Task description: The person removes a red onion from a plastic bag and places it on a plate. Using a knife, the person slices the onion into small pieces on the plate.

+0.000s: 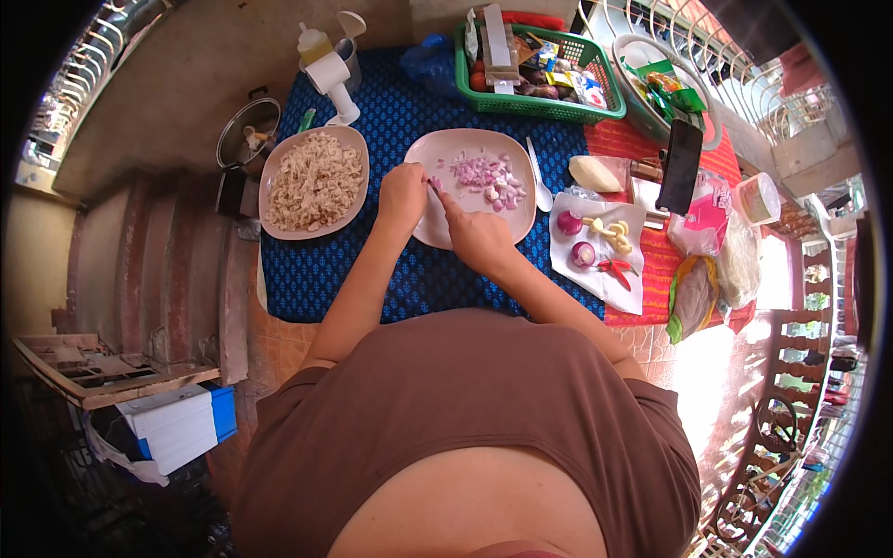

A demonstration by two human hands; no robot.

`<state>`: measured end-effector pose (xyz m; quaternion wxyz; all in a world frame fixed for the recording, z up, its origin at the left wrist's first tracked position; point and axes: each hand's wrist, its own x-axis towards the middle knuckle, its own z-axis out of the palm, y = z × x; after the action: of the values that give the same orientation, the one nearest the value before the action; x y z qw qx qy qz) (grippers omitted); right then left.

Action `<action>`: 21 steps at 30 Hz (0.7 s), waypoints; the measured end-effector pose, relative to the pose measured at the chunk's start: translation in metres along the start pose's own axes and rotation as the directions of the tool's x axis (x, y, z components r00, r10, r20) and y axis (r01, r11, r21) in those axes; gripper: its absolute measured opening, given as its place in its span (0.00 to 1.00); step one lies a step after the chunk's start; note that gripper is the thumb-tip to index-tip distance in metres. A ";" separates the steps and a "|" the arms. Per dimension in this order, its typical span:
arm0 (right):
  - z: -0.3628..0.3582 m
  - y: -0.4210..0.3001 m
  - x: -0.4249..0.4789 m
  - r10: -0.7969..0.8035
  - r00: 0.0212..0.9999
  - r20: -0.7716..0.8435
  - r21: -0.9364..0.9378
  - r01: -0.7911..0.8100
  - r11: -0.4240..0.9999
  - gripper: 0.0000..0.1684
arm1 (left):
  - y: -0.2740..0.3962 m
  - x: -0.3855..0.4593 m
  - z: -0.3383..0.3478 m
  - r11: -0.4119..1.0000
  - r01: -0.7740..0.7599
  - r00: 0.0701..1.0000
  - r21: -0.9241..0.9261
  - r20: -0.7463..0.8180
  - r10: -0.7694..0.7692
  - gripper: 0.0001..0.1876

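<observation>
Over the left side of a pale square plate [464,227], my left hand [404,193] is curled around a small piece of red onion [437,183], mostly hidden by the fingers. My right hand [481,240] grips a small knife [433,187], index finger stretched along it, the blade close to the left fingertips. Chopped red onion [481,174] lies loose on the plate's far and right parts. To the right, a white paper towel [568,282] bears two peeled red onions [583,254], several garlic cloves [617,237] and red chilies [617,270].
A plate [263,202] of pale shredded food [314,183] stands left. A white plastic spoon [538,178] lies beside the onion plate. Behind are a green basket [544,109] of groceries and a lidded tub [631,104]. A phone [680,166] stands upright at right; a pot [245,132] sits far left.
</observation>
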<state>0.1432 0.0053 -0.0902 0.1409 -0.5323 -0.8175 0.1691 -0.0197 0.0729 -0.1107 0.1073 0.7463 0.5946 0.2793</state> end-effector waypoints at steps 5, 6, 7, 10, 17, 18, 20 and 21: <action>-0.004 -0.001 0.000 -0.003 1.000 0.017 -0.027 0.004 1.000 0.33 | 0.001 0.001 0.001 0.999 0.043 0.999 0.011 0.017 -0.043 0.04; -0.003 -0.001 0.000 -0.005 1.000 0.011 -0.021 0.005 1.000 0.33 | 0.001 0.000 0.001 0.999 0.037 0.999 0.001 0.007 -0.037 0.04; -0.003 0.000 -0.001 -0.007 1.000 0.005 -0.015 0.007 1.000 0.33 | 0.001 0.000 0.001 0.999 0.031 1.000 -0.010 -0.003 -0.031 0.04; 0.002 0.005 -0.004 -0.009 1.000 -0.030 -0.010 0.008 1.000 0.33 | 0.001 0.001 0.001 1.000 0.030 1.000 0.002 -0.003 -0.030 0.02; -0.002 0.004 -0.009 0.020 0.998 -0.053 0.041 -0.018 0.999 0.29 | -0.004 0.004 0.003 1.000 0.003 1.000 0.022 -0.011 -0.003 0.02; -0.005 0.003 -0.008 0.027 0.998 -0.050 0.036 -0.025 0.999 0.28 | -0.005 0.004 0.002 1.000 -0.008 1.000 0.018 0.000 0.008 0.02; -0.005 0.005 -0.009 0.053 0.996 -0.076 0.053 -0.049 0.997 0.27 | -0.005 0.003 0.003 1.000 -0.017 1.000 0.017 0.005 0.017 0.02; -0.005 0.009 -0.010 0.069 0.992 -0.106 0.074 -0.062 0.995 0.26 | -0.004 0.002 0.004 1.000 -0.016 1.000 0.019 -0.004 0.016 0.02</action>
<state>0.1562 0.0003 -0.0897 0.1980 -0.5619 -0.7842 0.1734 -0.0210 0.0764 -0.1152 0.0966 0.7513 0.5916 0.2761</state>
